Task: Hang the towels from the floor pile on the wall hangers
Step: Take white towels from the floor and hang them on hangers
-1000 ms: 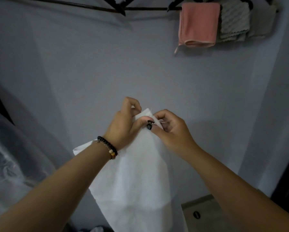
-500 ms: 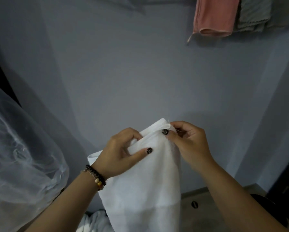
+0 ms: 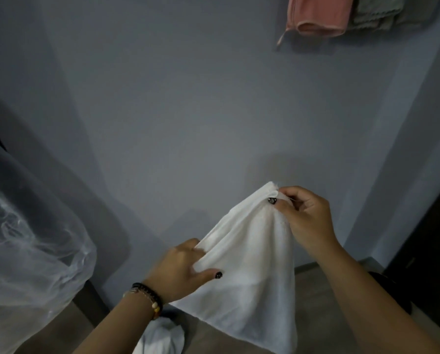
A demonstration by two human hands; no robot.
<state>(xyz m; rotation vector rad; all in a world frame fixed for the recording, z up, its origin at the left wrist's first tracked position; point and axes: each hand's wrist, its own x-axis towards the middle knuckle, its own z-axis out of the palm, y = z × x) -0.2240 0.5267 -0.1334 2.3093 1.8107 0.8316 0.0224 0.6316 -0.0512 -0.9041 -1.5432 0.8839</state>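
Towel (image 3: 252,264) — white, limp, corner-pinched between both hands

We can read no text, label, brand, number or sign anywhere here. The white towel (image 3: 252,272) that we hold bears no print that we can make out, and the pink towel (image 3: 318,16) and grey towel (image 3: 377,11) at the top edge of the wall (image 3: 188,111) show no tag lettering either.
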